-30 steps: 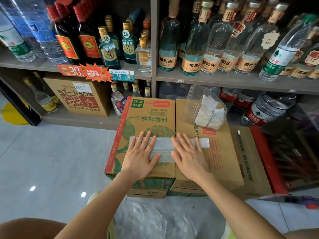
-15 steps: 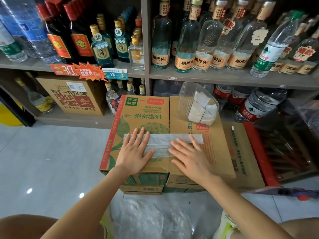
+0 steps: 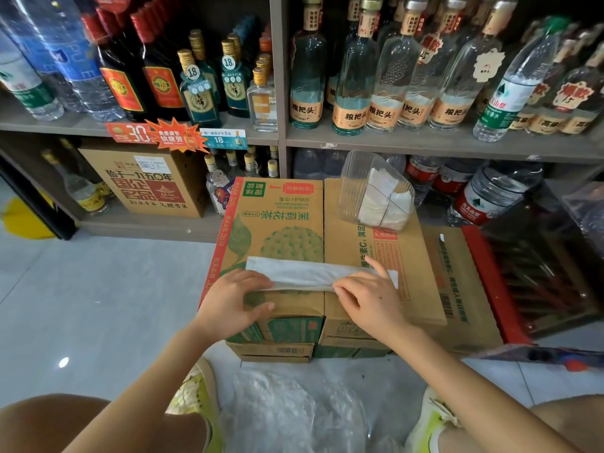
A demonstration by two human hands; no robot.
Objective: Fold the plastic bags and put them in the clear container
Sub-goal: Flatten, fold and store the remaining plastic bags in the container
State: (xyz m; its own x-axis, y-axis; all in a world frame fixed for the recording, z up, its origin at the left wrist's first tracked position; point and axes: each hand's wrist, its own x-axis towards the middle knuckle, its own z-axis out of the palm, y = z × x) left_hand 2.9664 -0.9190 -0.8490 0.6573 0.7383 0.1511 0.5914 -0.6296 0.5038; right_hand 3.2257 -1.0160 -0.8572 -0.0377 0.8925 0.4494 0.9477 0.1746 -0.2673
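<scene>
A translucent plastic bag (image 3: pixel 304 273), folded into a long narrow strip, lies across the tops of two cardboard boxes (image 3: pixel 281 223). My left hand (image 3: pixel 233 300) pinches the strip's near edge at its left end. My right hand (image 3: pixel 369 297) pinches the near edge at its right part, with the index finger stretched out over the strip. The near edge is lifted a little off the box. The clear container (image 3: pixel 372 191) stands tilted at the back of the right box and holds folded white bags. More loose plastic bags (image 3: pixel 294 410) lie on the floor between my feet.
Shelves (image 3: pixel 425 142) packed with glass and plastic bottles rise right behind the boxes. A flattened carton (image 3: pixel 464 282) and a red-edged crate (image 3: pixel 529 276) lie to the right. Grey tiled floor (image 3: pixel 98 289) stretches to the left. My knees and yellow-green shoes frame the bottom.
Both hands slid back from lying flat on the strip to its near edge and now pinch it. The edge has come up off the box.
</scene>
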